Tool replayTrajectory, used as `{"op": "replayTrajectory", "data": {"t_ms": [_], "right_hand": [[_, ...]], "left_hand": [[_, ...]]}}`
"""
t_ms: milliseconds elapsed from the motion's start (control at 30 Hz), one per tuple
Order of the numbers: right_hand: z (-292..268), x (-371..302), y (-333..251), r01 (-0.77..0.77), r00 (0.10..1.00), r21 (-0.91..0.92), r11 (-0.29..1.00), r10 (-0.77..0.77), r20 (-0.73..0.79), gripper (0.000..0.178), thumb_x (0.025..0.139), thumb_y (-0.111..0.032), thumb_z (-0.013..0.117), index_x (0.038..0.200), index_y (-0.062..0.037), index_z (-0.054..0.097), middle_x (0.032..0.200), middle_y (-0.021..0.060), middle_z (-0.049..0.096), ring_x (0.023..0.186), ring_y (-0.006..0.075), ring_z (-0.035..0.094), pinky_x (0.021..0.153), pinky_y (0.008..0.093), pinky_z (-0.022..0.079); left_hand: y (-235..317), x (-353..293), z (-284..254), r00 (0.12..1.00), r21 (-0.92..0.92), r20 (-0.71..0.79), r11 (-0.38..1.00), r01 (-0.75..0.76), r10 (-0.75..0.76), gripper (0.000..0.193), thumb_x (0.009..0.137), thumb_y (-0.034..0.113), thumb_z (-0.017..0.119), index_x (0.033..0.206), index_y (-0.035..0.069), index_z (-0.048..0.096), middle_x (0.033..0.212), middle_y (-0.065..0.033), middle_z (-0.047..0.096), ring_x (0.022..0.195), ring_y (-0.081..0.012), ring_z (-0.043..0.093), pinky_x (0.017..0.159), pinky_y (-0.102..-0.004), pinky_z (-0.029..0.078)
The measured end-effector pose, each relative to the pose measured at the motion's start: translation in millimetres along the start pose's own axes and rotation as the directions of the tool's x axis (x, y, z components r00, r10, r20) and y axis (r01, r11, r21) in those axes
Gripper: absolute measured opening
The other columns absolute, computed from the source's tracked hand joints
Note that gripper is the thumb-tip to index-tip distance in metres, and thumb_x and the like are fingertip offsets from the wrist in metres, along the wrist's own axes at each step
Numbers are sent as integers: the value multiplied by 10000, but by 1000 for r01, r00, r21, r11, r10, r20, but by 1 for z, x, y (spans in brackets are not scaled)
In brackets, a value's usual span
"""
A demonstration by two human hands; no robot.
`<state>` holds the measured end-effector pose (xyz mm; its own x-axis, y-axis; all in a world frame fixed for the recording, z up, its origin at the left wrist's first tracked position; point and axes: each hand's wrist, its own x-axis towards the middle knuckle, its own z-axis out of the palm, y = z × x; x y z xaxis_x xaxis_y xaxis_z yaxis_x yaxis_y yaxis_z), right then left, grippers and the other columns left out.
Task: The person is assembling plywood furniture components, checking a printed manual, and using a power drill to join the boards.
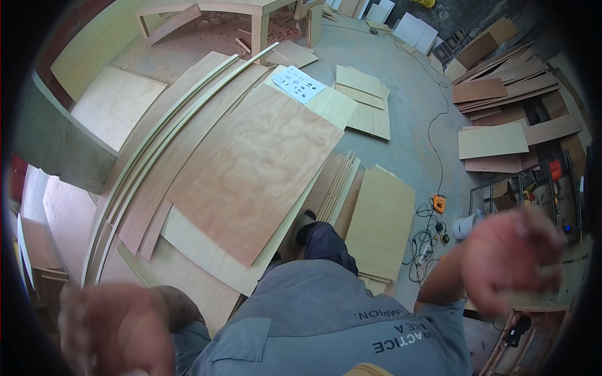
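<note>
Both hands are raised close to the camera and blurred by motion. At lower left is my left hand (pixel 119 329), its fingers loosely bent and apart, with nothing visible in it. My right hand (pixel 509 260) is up at the right, palm partly showing, fingers loosely curled but apart, and no object shows in it. Neither hand touches the wood. Before me lies a large reddish-brown plywood sheet (pixel 257 169) on top of paler sheets (pixel 207 247). A white paper sheet with small printed pictures (pixel 298 84) rests at the far end of this stack.
Long thin strips (pixel 169 135) lie along the stack's left side. More plywood panels (pixel 379 219) stand to the right. On the floor are tangled cables (pixel 426 247), an orange device (pixel 438 203) and a white bucket (pixel 465 227). A metal rack (pixel 523 188) holds tools; wooden offcuts (pixel 501 94) are piled behind.
</note>
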<state>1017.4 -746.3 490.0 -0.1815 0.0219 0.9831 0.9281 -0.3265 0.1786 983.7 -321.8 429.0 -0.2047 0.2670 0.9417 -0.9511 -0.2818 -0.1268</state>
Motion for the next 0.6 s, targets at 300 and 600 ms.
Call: {"op": "replayTrajectory", "data": {"t_ms": [300, 600], "right_hand": [[-174, -482, 163, -641, -167, -752, -155, 984, -60, 244, 1003, -274, 647, 1054, -39, 689, 733, 28, 613, 707, 107, 604, 659, 287, 504], [-108, -682, 289, -583, -549, -762, -284, 828, 111, 314, 907, -269, 690, 1090, -14, 708, 968, 163, 742, 926, 302, 723, 829, 405, 560]], "left_hand": [[-92, -337, 42, 153, 376, -110, 101, 921, -982, 273, 1005, 114, 608, 1246, -13, 581, 1018, -37, 563, 877, -104, 552, 758, -243, 468], [-176, -487, 140, -452, 368, -222, -504, 782, -864, 226, 983, 89, 629, 1196, 10, 629, 885, -4, 603, 753, -94, 566, 694, -250, 485]]}}
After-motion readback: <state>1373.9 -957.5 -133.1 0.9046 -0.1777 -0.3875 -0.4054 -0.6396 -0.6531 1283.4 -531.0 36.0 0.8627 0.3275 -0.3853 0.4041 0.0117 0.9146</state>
